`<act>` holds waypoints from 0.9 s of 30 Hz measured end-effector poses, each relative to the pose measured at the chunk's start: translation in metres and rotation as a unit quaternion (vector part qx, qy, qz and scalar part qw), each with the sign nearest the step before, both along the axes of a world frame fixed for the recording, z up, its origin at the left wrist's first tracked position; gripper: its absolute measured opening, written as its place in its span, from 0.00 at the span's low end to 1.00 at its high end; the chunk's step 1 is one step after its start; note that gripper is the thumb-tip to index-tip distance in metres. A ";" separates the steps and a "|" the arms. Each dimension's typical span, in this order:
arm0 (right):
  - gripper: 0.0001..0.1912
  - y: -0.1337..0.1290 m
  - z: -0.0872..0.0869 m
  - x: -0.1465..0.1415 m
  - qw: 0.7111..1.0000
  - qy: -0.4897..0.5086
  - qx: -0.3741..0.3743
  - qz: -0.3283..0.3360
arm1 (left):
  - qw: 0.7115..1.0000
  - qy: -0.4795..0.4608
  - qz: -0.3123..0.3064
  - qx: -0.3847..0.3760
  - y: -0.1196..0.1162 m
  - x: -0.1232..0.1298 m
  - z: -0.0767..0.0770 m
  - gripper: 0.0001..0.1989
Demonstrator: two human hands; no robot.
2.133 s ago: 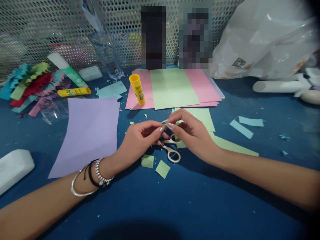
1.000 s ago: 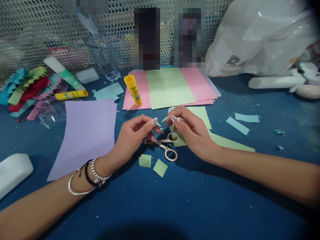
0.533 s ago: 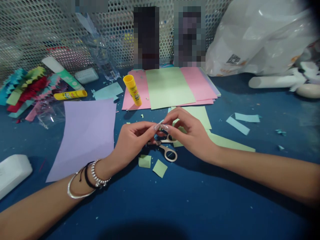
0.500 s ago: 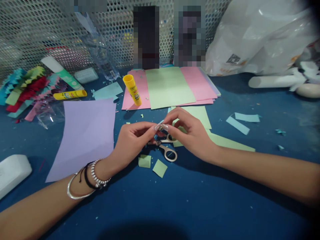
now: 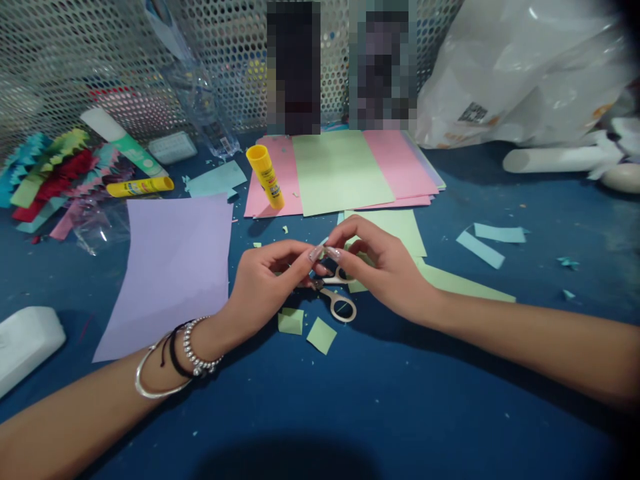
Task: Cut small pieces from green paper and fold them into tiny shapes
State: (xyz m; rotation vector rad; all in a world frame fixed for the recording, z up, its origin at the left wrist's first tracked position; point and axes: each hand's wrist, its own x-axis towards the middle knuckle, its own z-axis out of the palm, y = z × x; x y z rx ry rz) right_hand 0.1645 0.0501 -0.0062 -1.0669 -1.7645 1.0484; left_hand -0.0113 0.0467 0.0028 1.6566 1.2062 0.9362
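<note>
My left hand (image 5: 270,273) and my right hand (image 5: 383,263) meet at the fingertips over the middle of the blue table. Pinched between them is a small piece of paper (image 5: 324,243); a pale blue edge shows, and the fingers hide most of it. Directly under the hands lie scissors (image 5: 344,309) with pale handles, their blades hidden by my left hand. Two small green paper squares (image 5: 321,335) rest nearer to me, beside the scissors. Larger green paper (image 5: 413,233) is partly covered by my right hand.
Purple paper (image 5: 175,267) lies left. An upright yellow glue stick (image 5: 267,180) stands by stacked pink and green sheets (image 5: 340,173). Blue strips (image 5: 481,250) are at right, a white plastic bag (image 5: 500,80) behind. Fringed paper pieces (image 5: 55,170) sit far left; a perforated metal panel (image 5: 230,40) rises behind.
The view has shifted slightly. Both hands stay together at the fingertips, with only a small change in how the fingers pinch the paper.
</note>
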 end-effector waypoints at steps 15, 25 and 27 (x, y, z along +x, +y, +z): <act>0.07 0.001 0.000 0.000 1.000 -0.013 -0.002 0.000 | 1.000 0.002 0.001 -0.003 0.000 0.001 0.000 0.07; 0.05 0.003 -0.001 0.001 1.000 0.011 0.025 0.010 | 1.000 0.002 0.006 -0.009 -0.001 0.001 0.001 0.07; 0.05 0.002 -0.001 0.001 1.000 0.004 0.029 0.006 | 1.000 0.009 0.007 -0.011 0.000 0.001 0.000 0.08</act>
